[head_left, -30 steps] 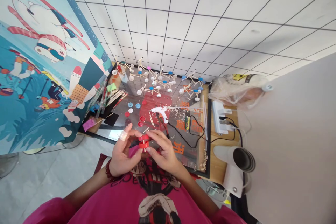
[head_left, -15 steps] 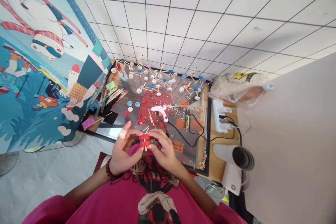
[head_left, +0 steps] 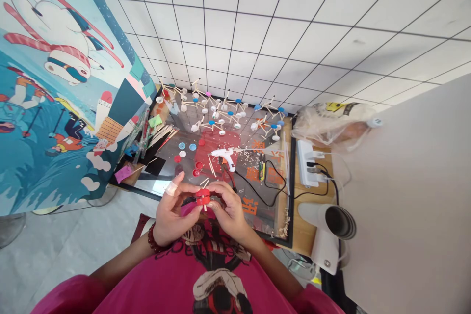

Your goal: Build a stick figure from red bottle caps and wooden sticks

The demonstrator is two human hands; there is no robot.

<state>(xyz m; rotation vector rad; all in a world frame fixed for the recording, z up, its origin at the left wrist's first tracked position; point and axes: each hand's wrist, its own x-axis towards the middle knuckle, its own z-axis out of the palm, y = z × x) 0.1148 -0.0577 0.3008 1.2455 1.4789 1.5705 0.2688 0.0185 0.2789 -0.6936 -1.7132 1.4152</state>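
Note:
Between the fingertips of both hands is a pair of red bottle caps [head_left: 202,199], set close together with thin wooden sticks poking out at the far and near sides. My left hand [head_left: 178,208] pinches the caps from the left, thumb below and forefinger above. From the right, my right hand [head_left: 228,209] grips the same caps with thumb and forefinger. Just beyond lie loose wooden sticks [head_left: 212,166] and more red caps [head_left: 197,169]. A white glue gun [head_left: 224,157] rests on the table past my hands.
Several small stick-and-cap models [head_left: 230,114] stand along the back. Blue caps [head_left: 193,147] and a bundle of sticks [head_left: 160,136] lie to the left. A utility knife [head_left: 262,169], a black cable [head_left: 274,201], a power strip [head_left: 306,163] and stacked cups [head_left: 336,220] are at right.
Both hands keep their hold on the red caps, which have tilted very slightly. Everything on the table stays where it was.

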